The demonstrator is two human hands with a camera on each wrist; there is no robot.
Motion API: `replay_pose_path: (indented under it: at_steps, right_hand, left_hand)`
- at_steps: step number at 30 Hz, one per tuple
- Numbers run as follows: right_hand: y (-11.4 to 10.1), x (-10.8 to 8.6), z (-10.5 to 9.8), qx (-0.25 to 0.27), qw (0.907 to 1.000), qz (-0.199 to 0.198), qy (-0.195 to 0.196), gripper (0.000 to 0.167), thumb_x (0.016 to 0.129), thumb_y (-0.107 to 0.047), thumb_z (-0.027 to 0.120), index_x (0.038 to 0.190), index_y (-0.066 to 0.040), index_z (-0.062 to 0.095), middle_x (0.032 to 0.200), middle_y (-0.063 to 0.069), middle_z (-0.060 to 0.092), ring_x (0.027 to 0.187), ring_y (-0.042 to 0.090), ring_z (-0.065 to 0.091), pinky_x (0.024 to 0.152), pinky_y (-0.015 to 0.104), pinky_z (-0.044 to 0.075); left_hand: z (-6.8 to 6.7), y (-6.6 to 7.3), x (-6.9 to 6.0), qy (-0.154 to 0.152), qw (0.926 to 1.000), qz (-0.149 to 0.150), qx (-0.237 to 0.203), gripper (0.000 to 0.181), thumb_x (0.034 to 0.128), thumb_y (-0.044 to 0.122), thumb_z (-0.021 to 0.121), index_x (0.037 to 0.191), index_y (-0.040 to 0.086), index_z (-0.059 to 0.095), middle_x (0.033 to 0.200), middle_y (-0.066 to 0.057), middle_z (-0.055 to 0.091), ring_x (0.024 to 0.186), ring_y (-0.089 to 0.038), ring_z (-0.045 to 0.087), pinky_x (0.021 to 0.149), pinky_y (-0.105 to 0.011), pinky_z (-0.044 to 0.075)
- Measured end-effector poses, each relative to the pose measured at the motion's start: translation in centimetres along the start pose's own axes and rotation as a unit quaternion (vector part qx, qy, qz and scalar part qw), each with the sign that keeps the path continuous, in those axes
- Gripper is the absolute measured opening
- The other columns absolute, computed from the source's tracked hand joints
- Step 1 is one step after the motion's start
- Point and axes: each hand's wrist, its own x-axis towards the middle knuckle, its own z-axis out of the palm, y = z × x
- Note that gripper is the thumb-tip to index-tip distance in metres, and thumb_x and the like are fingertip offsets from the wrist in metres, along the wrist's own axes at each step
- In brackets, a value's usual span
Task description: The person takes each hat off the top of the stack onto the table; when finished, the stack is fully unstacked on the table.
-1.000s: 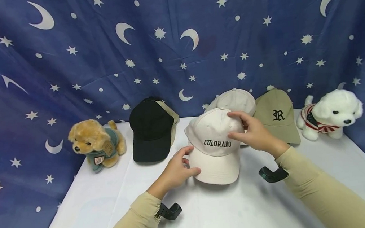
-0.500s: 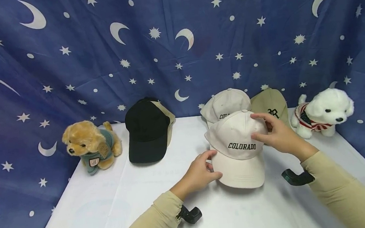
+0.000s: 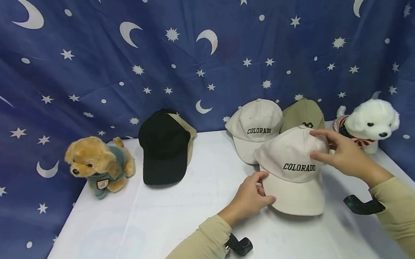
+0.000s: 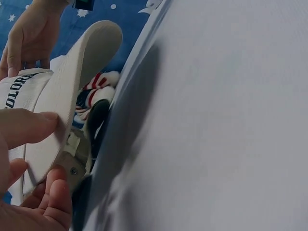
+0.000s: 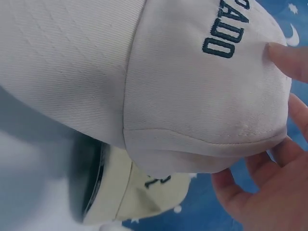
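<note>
Over a white tabletop (image 3: 187,234): front COLORADO cap (image 3: 292,167), held at visor and crown

At far left, a tan plush dog (image 3: 91,160) in a blue-green garment sits near a black baseball cap (image 3: 162,150), which partly covers a beige cap (image 3: 192,137). Right of centre, a rear COLORADO cap (image 3: 256,121), likewise off-white, stands by the star-and-moon curtain (image 3: 164,59). The front COLORADO cap is nearer the wearer, to that cap's right, its visor tilted down and apparently clear of the cloth. The left hand (image 3: 248,196) pinches the visor's left edge, thumb above and curled fingers beneath. The right hand (image 3: 347,156) grips the crown's right side, thumb on the front and fingers spaced apart around the side and rear. Behind are a khaki cap (image 3: 304,113), partly hidden, and a white plush dog (image 3: 373,119) at far right.

Handling (judged): light and not fragile; the woven cloth should offer good friction. The crown probably dents under pressure, so a loose hold suits it; the stiffer visor edge takes a firm pinch.
</note>
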Motion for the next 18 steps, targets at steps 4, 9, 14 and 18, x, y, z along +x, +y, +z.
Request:
replay_pose_path:
  at_steps: [4, 9, 14, 18]
  right_hand:
    - [0.9, -0.5, -0.8, 0.000, 1.0000, 0.001, 0.006, 0.060, 0.090, -0.010, 0.076, 0.141, 0.005, 0.049, 0.137, 0.027, 0.050, 0.108, 0.019, 0.057, 0.076, 0.007, 0.041]
    - [2.3, -0.8, -1.8, 0.014, 0.9996, 0.003, 0.023, 0.055, 0.090, -0.005, 0.073, 0.138, 0.009, 0.050, 0.128, 0.020, 0.053, 0.094, -0.010, 0.052, 0.072, 0.008, 0.045]
    - [3.6, -1.0, -2.7, 0.004, 0.9991, 0.026, 0.032, 0.053, 0.094, -0.009, 0.071, 0.138, 0.010, 0.049, 0.126, 0.015, 0.056, 0.094, -0.013, 0.050, 0.071, 0.007, 0.042]
    - [4.2, -1.1, -3.3, -0.013, 0.9981, 0.044, 0.040, 0.054, 0.093, -0.013, 0.072, 0.138, 0.009, 0.051, 0.122, 0.007, 0.056, 0.092, -0.012, 0.049, 0.069, 0.007, 0.041]
  left_hand:
    - [1.4, 0.2, 0.5, 0.004, 1.0000, 0.004, 0.002, 0.063, 0.0784, 0.009, 0.083, 0.136, 0.008, 0.057, 0.091, 0.008, 0.050, 0.074, 0.001, 0.051, 0.072, -0.018, 0.044]
    - [3.1, 0.9, 1.3, -0.004, 0.9999, 0.012, 0.010, 0.062, 0.0787, 0.009, 0.082, 0.135, 0.009, 0.058, 0.084, 0.008, 0.051, 0.074, 0.002, 0.049, 0.073, -0.017, 0.042]
    - [4.7, 1.7, 2.0, -0.018, 0.9991, 0.008, 0.038, 0.063, 0.0789, 0.013, 0.082, 0.137, 0.011, 0.058, 0.080, 0.011, 0.052, 0.078, 0.002, 0.047, 0.073, -0.014, 0.041]
    - [5.5, 2.1, 2.5, -0.022, 0.9981, 0.010, 0.057, 0.063, 0.0788, 0.014, 0.082, 0.138, 0.011, 0.058, 0.079, 0.012, 0.052, 0.080, 0.002, 0.046, 0.073, -0.013, 0.040]
